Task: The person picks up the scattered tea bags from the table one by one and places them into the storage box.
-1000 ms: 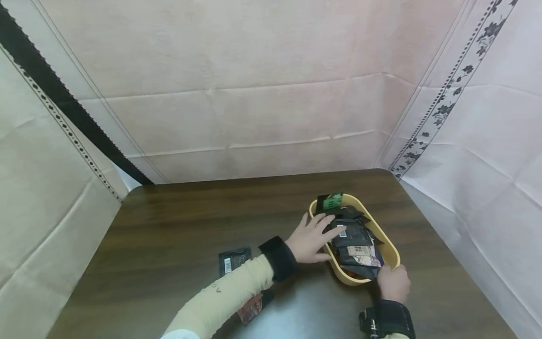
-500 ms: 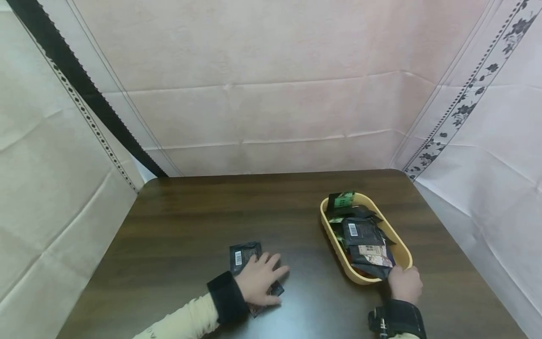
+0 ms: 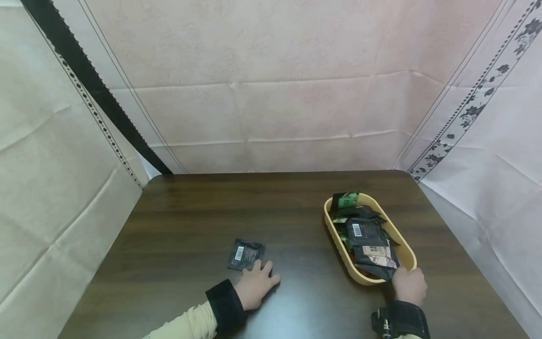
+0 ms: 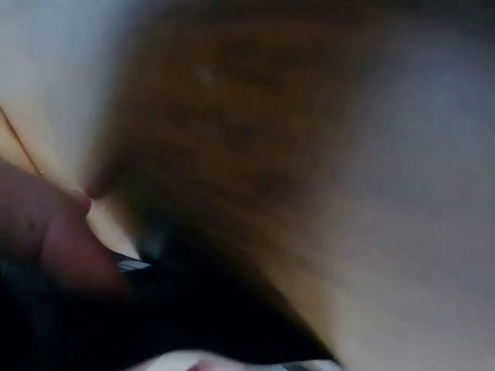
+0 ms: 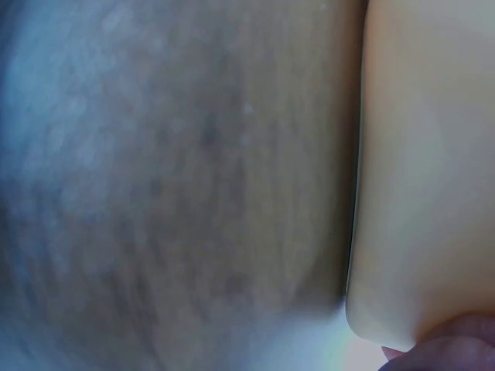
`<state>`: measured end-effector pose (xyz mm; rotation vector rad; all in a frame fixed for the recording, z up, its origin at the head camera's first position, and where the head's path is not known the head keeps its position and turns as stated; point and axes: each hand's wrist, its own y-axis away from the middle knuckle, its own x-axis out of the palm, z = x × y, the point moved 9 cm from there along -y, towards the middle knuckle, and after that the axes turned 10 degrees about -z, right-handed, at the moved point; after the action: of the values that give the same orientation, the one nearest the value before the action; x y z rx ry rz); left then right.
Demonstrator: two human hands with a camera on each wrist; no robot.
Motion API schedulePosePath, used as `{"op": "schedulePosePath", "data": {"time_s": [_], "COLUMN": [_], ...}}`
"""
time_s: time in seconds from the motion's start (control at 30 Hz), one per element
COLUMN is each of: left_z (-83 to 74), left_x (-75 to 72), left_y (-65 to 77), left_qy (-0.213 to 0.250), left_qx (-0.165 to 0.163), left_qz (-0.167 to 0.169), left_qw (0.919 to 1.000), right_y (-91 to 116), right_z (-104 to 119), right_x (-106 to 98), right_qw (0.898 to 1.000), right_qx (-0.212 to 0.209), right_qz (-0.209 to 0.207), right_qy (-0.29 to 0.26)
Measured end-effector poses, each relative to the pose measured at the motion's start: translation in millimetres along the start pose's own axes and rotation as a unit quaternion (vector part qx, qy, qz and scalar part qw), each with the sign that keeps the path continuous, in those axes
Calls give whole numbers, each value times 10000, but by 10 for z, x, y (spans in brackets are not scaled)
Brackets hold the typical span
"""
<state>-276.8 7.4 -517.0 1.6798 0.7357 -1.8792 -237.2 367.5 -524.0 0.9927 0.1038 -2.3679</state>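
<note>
My right hand (image 3: pixel 409 285) grips the near right corner of a yellow oval basket (image 3: pixel 398 235) by its rim. In the right wrist view the basket's smooth wall (image 5: pixel 425 170) rises close beside the fingers. Black food packets (image 3: pixel 367 232) fill the basket, one with a green label (image 3: pixel 348 200) at the far end. My left hand (image 3: pixel 256 285) is low over the table with its fingertips at the near edge of a small dark packet (image 3: pixel 245 254) with a white barcode. In the blurred left wrist view, black packet material (image 4: pixel 193 309) lies between finger and thumb; the palm hides most of it.
The dark brown wooden table (image 3: pixel 203 207) carries the basket on its right side. White cloth (image 3: pixel 262 113) hangs beyond the far edge and along both sides, with a floral band (image 3: pixel 470 110) at right.
My left hand has come from the basket's rim back to the packets on the table. The nearer packet has gone out of sight under it, and the barcoded one has turned slightly. My right hand keeps its grip.
</note>
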Motion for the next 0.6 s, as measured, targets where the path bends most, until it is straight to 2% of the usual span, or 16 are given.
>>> {"op": "schedulePosePath", "data": {"time_s": [0.1,0.17,0.27,0.37,0.47,0.6], "left_z": [5,12,-5,-17,-22,-64], "left_x": [-76,-192,-455,-733,-967,-1184], "left_y": [-36,-77,-147,-240,-343,-467], "left_qy": [-320,-552,-1111,-1498,-1526,-1539], "left_qx": [17,109,274,327,352,495], "left_qz": [-335,-714,-1389,-1887,-2131,-2356], "left_qw": [9989,9959,9837,9700,9644,9583], "right_y": [3,4,3,-17,-31,-15], "right_z": [-3,-3,-4,-10,-16,-7], "right_x": [5,5,-4,-5,-7,-3], "right_qw": [10000,10000,10000,10000,10000,9998], "right_qx": [-8,-9,-18,0,-55,-187], "right_qz": [5,4,-5,6,-15,-53], "right_qy": [22,18,-1,-41,-63,-73]}}
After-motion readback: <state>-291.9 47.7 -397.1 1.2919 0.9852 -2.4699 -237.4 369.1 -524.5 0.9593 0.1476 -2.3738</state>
